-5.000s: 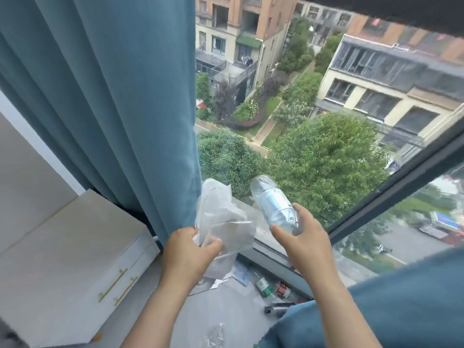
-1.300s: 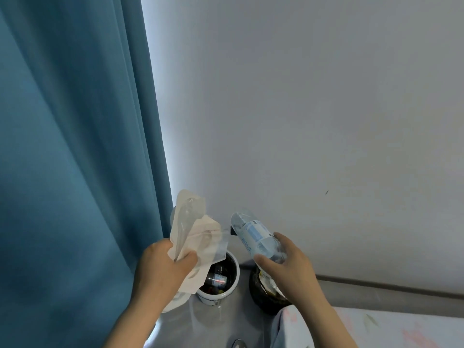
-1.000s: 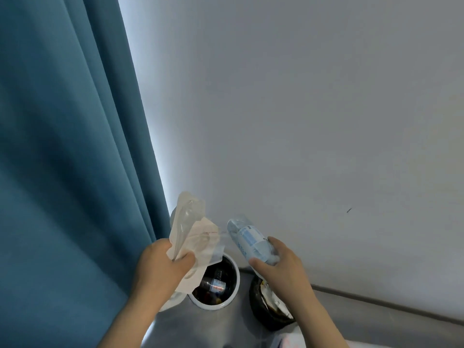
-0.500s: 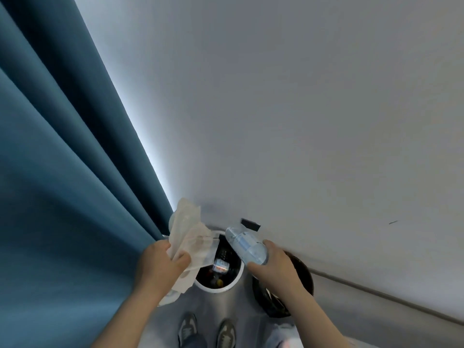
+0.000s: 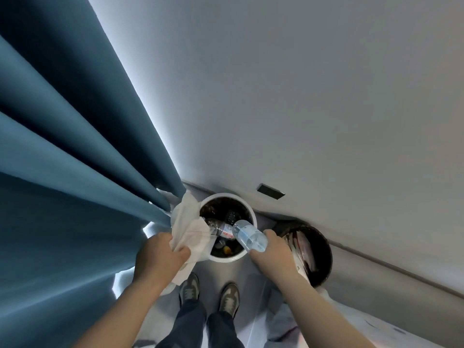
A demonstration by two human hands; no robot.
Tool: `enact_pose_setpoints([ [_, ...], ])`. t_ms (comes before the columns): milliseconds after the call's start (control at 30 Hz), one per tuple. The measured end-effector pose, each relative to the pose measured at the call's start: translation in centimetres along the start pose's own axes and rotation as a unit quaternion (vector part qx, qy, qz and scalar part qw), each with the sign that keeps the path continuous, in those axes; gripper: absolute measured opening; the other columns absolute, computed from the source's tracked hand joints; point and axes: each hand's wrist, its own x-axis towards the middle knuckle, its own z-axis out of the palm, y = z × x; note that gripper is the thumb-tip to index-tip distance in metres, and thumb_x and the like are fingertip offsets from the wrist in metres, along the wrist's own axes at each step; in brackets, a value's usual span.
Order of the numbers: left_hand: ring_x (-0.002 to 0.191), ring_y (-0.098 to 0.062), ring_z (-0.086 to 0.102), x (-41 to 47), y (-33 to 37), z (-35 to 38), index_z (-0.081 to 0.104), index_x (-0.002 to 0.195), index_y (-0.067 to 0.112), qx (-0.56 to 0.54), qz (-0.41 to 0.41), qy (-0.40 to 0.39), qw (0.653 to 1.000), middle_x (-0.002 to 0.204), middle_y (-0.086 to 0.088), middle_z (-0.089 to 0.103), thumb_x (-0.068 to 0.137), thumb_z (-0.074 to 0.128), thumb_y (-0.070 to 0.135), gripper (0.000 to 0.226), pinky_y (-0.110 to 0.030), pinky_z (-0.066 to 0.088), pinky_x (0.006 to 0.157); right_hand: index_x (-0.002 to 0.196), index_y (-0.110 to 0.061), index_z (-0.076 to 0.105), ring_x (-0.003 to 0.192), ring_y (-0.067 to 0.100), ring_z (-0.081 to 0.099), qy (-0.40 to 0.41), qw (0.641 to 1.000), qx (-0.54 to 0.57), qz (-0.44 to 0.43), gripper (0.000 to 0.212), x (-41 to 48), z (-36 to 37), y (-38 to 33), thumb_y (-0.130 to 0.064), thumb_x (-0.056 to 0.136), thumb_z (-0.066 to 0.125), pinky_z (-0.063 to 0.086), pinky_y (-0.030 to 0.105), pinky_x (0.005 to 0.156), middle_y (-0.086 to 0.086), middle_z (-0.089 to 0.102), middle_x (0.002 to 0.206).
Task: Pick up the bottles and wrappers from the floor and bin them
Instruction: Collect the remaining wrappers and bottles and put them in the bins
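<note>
The fingers (image 5: 180,251) of the left hand (image 5: 158,257) are curled tightly round a crumpled bunch of white and clear wrappers (image 5: 188,229), which is held up against the near left rim of a round white bin (image 5: 251,215). A clear plastic water bottle (image 5: 249,237) is gripped at one end by the right hand (image 5: 275,249), its fingers wrapped round it. Its free end is tilted forward over the bin's opening.

Inside the bin a labelled bottle (image 5: 223,228) (red and white) is seen lying among dark rubbish. A second, dark bin (image 5: 325,257) is placed just to the right, against the pale wall (image 5: 301,96), partly hidden by the right wrist. A blue curtain (image 5: 62,172) hangs at the left, its lower edge close to the wrappers. Two grey shoes (image 5: 189,291) are planted on the grey floor (image 5: 251,280) just short of the bins.

Both loads seem to be held over the opening so that they drop inside when let go. Because the wrappers overlap the rim, some could be caught there or slip outside.
</note>
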Motion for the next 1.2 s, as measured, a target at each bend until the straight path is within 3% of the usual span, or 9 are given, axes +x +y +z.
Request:
enact_pose_setpoints([
  [133, 0.055, -0.023, 0.045, 3.2, -2.4, 3.8, 0.045, 0.062, 0.01, 0.008, -0.01, -0.009, 1.0, 0.06, -0.003, 0.049, 0.076, 0.065, 0.03, 0.032, -0.027, 0.029, 0.045, 0.112, -0.012, 0.051, 0.083, 0.022, 0.055, -0.009, 1.0, -0.015, -0.012, 0.038, 5.3, 3.8, 1.4, -0.021, 0.077, 0.059, 0.03, 0.018, 0.052, 0.007, 0.059, 0.106],
  [267, 0.052, -0.022, 0.037, 6.3, -4.3, 7.2, 0.034, 0.056, 0.014, 0.021, -0.003, -0.012, 1.0, 0.055, 0.0, 0.039, 0.076, 0.067, 0.028, 0.041, -0.027, 0.024, 0.044, 0.114, -0.014, 0.052, 0.092, 0.023, 0.059, -0.01, 0.999, -0.018, -0.026, 0.034, 9.8, 7.5, 2.7, -0.021, 0.08, 0.054, 0.047, 0.028, 0.07, 0.008, 0.06, 0.11],
  [433, 0.052, -0.021, 0.038, 10.3, -5.9, 10.6, 0.04, 0.06, 0.008, 0.029, 0.009, -0.006, 1.0, 0.058, -0.004, 0.043, 0.078, 0.066, 0.028, 0.038, -0.026, 0.024, 0.044, 0.121, -0.014, 0.049, 0.098, 0.023, 0.058, -0.01, 0.998, -0.044, -0.043, 0.039, 14.5, 10.9, 3.3, -0.02, 0.083, 0.058, 0.05, 0.033, 0.082, 0.008, 0.058, 0.115],
  [533, 0.055, -0.024, 0.041, 12.3, -7.0, 12.2, 0.048, 0.065, 0.002, 0.029, 0.012, -0.008, 0.999, 0.061, -0.007, 0.047, 0.077, 0.066, 0.029, 0.035, -0.027, 0.027, 0.046, 0.121, -0.015, 0.049, 0.098, 0.023, 0.059, 0.003, 0.997, -0.053, -0.046, 0.037, 17.1, 13.0, 3.4, -0.022, 0.085, 0.058, 0.053, 0.036, 0.083, 0.006, 0.059, 0.114],
  [700, 0.049, -0.017, 0.032, 14.2, -8.7, 14.1, 0.034, 0.057, 0.011, 0.014, 0.013, -0.003, 1.0, 0.055, -0.002, 0.037, 0.078, 0.067, 0.027, 0.042, -0.027, 0.023, 0.043, 0.124, -0.017, 0.049, 0.099, 0.022, 0.06, 0.009, 0.999, -0.04, -0.032, 0.038, 20.7, 15.9, 3.0, -0.023, 0.088, 0.058, 0.054, 0.035, 0.084, 0.005, 0.06, 0.114],
  [833, 0.053, -0.021, 0.044, 15.7, -9.8, 14.8, 0.044, 0.061, 0.008, 0.012, 0.025, -0.005, 1.0, 0.058, -0.002, 0.046, 0.078, 0.065, 0.028, 0.033, -0.024, 0.026, 0.043, 0.127, -0.016, 0.049, 0.105, 0.022, 0.058, 0.017, 0.998, -0.044, -0.041, 0.04, 23.4, 17.8, 2.3, -0.017, 0.089, 0.059, 0.051, 0.033, 0.09, 0.005, 0.057, 0.121],
  [967, 0.054, -0.022, 0.044, 16.8, -10.4, 15.2, 0.042, 0.057, 0.013, 0.008, 0.024, -0.004, 1.0, 0.058, 0.0, 0.047, 0.078, 0.065, 0.026, 0.034, -0.024, 0.026, 0.043, 0.133, -0.015, 0.045, 0.113, 0.025, 0.054, -0.023, 0.998, -0.03, -0.057, 0.043, 25.2, 19.8, 1.7, -0.012, 0.091, 0.055, 0.048, 0.037, 0.097, 0.005, 0.046, 0.134],
  [1100, 0.05, -0.018, 0.038, 18.0, -10.4, 15.6, 0.039, 0.056, 0.01, 0.011, 0.023, -0.002, 1.0, 0.056, -0.002, 0.043, 0.077, 0.066, 0.027, 0.038, -0.025, 0.025, 0.043, 0.131, -0.013, 0.046, 0.113, 0.029, 0.054, -0.048, 0.997, -0.039, -0.049, 0.045, 26.9, 21.0, 1.4, -0.01, 0.088, 0.055, 0.049, 0.046, 0.097, 0.007, 0.049, 0.131],
  [1200, 0.049, -0.019, 0.033, 18.9, -10.6, 16.1, 0.036, 0.057, 0.008, 0.02, 0.024, 0.002, 0.999, 0.055, -0.004, 0.039, 0.076, 0.067, 0.027, 0.041, -0.027, 0.024, 0.044, 0.131, -0.009, 0.046, 0.115, 0.031, 0.053, -0.066, 0.994, -0.073, -0.037, 0.048, 28.0, 21.9, 1.5, -0.009, 0.085, 0.06, 0.047, 0.043, 0.098, 0.011, 0.05, 0.13],
])
